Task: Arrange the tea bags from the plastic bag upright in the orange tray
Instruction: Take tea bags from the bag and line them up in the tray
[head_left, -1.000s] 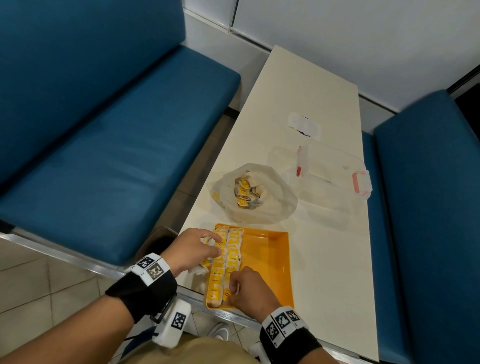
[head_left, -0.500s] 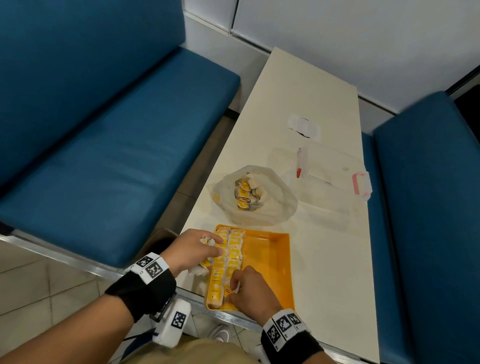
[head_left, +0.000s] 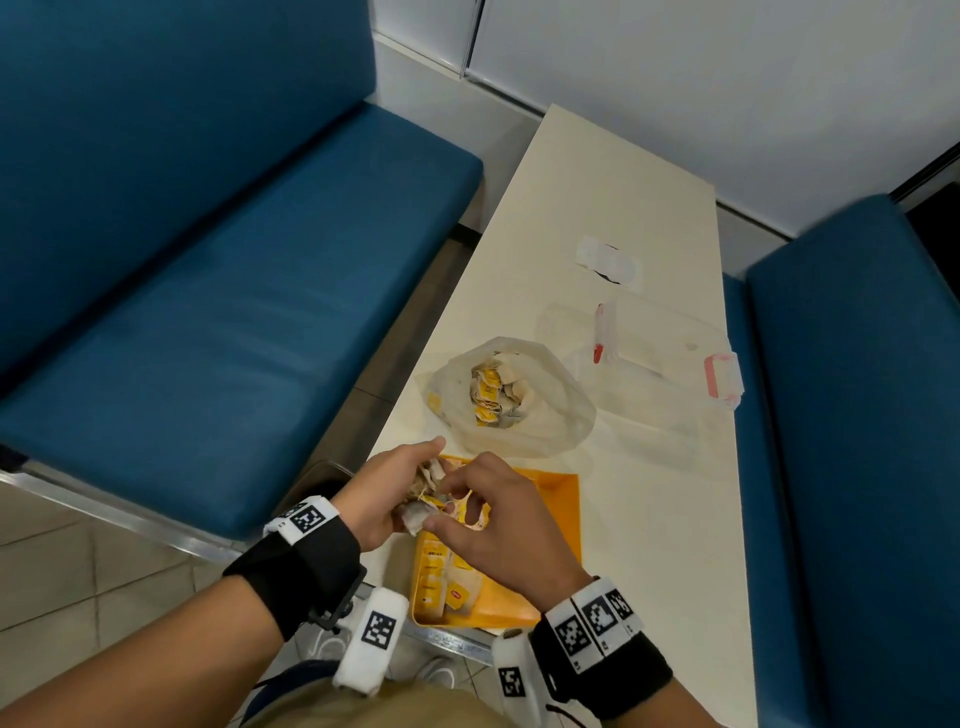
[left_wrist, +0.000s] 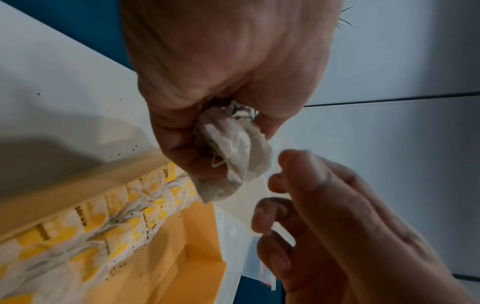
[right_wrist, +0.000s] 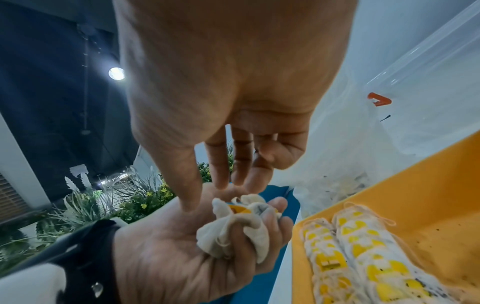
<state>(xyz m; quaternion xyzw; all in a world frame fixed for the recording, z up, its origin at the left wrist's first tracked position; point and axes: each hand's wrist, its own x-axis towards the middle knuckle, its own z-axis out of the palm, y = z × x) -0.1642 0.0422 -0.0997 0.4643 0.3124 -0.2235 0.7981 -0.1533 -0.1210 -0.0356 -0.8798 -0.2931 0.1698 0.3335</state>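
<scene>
Tea bags (head_left: 423, 499) bunched in left hand (head_left: 384, 493)

The plastic bag (head_left: 511, 397) lies on the table (head_left: 660, 519) behind the tray (head_left: 556, 499), which holds rows of tea bags (head_left: 447, 577).

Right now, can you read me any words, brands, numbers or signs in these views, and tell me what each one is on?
No word or number reads clearly in any view.
Tea bag tags in the orange tray: dark print and a small red logo, too small and blurred to read.
Wristbands: black-and-white square code patterns, no letters.
Clear container: a red arrow-like mark, no text.
</scene>
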